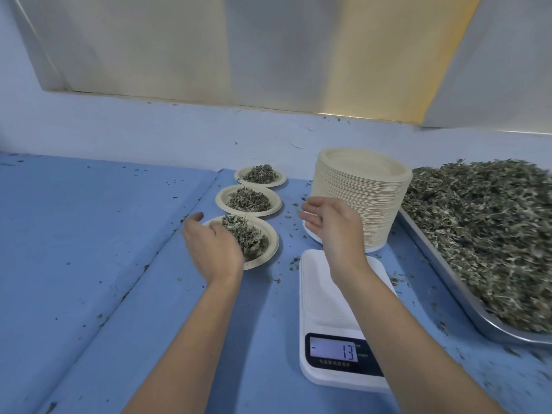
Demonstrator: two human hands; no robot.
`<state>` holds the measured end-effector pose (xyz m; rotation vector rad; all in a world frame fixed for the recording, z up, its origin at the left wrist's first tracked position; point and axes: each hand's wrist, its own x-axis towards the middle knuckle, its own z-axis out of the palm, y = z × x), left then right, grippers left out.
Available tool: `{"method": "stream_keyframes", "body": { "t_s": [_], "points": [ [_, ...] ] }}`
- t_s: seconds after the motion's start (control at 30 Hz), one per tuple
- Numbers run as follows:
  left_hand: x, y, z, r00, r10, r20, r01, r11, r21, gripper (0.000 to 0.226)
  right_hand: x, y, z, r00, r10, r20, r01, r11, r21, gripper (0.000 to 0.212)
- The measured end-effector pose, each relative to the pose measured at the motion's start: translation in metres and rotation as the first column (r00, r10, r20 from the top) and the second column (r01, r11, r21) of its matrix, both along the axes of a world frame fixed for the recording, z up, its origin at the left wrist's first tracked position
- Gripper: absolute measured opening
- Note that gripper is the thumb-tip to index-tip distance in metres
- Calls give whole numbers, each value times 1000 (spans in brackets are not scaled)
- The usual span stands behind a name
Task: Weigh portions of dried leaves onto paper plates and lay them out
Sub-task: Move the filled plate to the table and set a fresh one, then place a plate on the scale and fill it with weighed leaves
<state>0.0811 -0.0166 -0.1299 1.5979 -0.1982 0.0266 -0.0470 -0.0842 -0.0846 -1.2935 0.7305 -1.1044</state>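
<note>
Left of the scale, three filled plates ran away from it in a row, and the left grip hung over the nearest plate, fingers slack and released, holding nothing. Beyond the scale, the right grip was open too, palm turned inward, beside the stack of fresh plates. Right of the scale sat the tray heaped with leaves. The platform was bare and the display read minus 13, which I took as a plate's weight tared out. The step looked like fetching the next plate. Doing it well would mean peeling off just one from the top, setting it square on the platform, and waiting for zero before adding leaves.
</note>
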Motion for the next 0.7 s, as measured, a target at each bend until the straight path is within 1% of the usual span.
{"method": "stream_keyframes", "body": {
  "t_s": [0.07, 0.13, 0.17, 0.2, 0.27, 0.3, 0.37, 0.43, 0.5, 0.57, 0.7],
  "points": [
    [-13, -4, 9, 994, -65, 91, 67, 998, -19, 34, -7, -6, 6, 993, -53, -102, 30, 976, -214, 22],
    [-29, -10, 18, 980, -143, 141, 152, 987, -52, 29, -17, -17, 13, 965, -184, -188, 80, 886, -457, 18],
    [-37, -13, 23, 972, -181, 152, 193, 979, -68, 27, -21, -23, 18, 946, -250, -206, 101, 831, -547, 16],
    [-45, -16, 28, 963, -218, 161, 233, 969, -83, 26, -26, -29, 24, 930, -306, -204, 124, 784, -609, 15],
    [-60, -22, 39, 942, -288, 172, 311, 942, -126, 24, -34, -43, 37, 902, -388, -189, 160, 709, -687, 16],
    [-66, -24, 45, 931, -327, 163, 352, 922, -163, 26, -37, -50, 44, 878, -432, -205, 158, 668, -727, 17],
    [-76, -28, 56, 907, -406, 111, 421, 873, -246, 28, -43, -62, 54, 785, -538, -307, 71, 571, -818, 21],
    [-81, -31, 63, 892, -450, 43, 440, 840, -318, 30, -49, -72, 60, 664, -603, -442, -102, 513, -853, 26],
    [-83, -33, 68, 890, -456, -8, 421, 829, -368, 31, -54, -76, 63, 583, -603, -544, -240, 512, -825, 28],
    [-84, -33, 72, 889, -458, -23, 414, 824, -386, 31, -56, -76, 65, 546, -591, -593, -314, 512, -799, 29],
    [-86, -30, 74, 878, -477, -33, 425, 809, -405, 30, -54, -76, 66, 485, -619, -617, -370, 494, -787, 30]
  ]
}}
